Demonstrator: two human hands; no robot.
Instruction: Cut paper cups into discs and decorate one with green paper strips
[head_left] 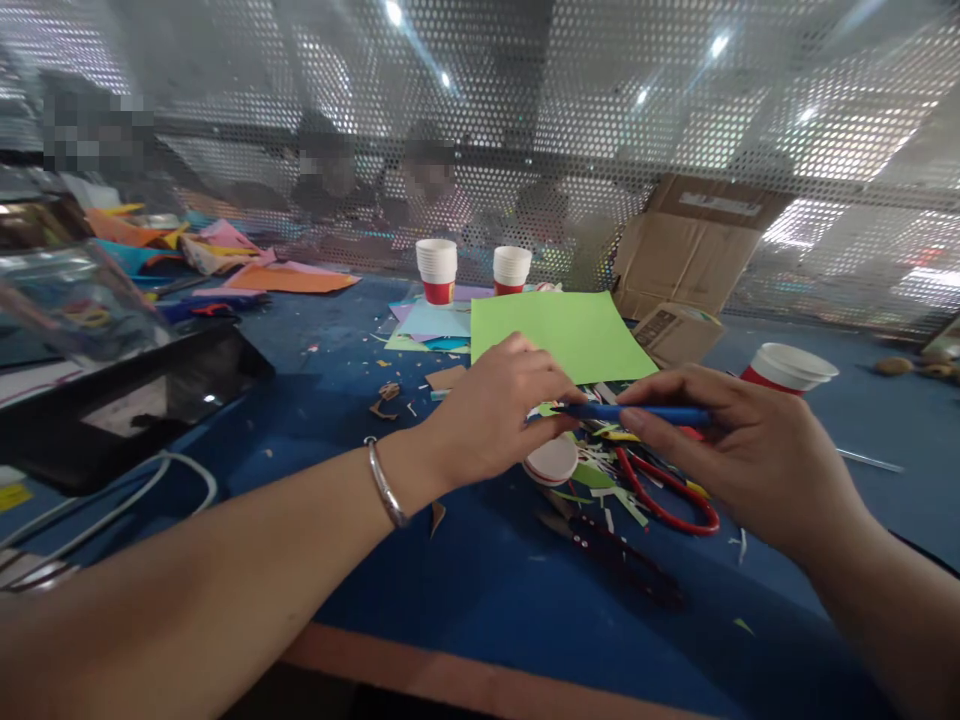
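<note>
My right hand (742,450) pinches a blue pen (637,412) that lies level, its tip pointing left. My left hand (495,410) is curled, fingers closed on the pen's tip end and a small scrap of coloured paper (541,410); a metal bangle (385,482) circles that wrist. Below the hands lie a paper cup on its side (551,462), red-handled scissors (664,500) and several cut paper scraps (600,478) on the blue table (465,570).
A green paper sheet (570,332) lies behind the hands, with more coloured sheets (431,325), two stacks of red-and-white cups (436,270) and a third cup (787,368). Cardboard box (694,250) at back right. Black tablet (127,400) and white cables (150,490) at left. Perforated screen behind.
</note>
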